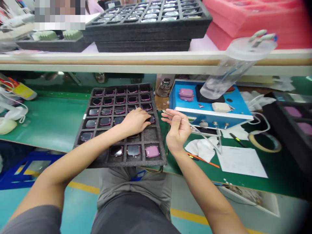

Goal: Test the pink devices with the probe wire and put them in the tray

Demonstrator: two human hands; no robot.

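A black foam tray divided into square compartments lies at the bench's front edge, most compartments holding dark-screened watch-like pieces in purple frames. My left hand reaches over the tray's right part, its fingers curled down at a framed piece in the right column. A pink piece lies in the front right compartment. To the right of the tray, my right hand is raised palm up, with its thumb and fingers closed on a thin clear tube-like tool.
A blue box with knobs stands behind my right hand, carrying a tilted clear cylinder. A shelf bearing black and red trays crosses above. Right of me lie tissue, paper and a tape roll.
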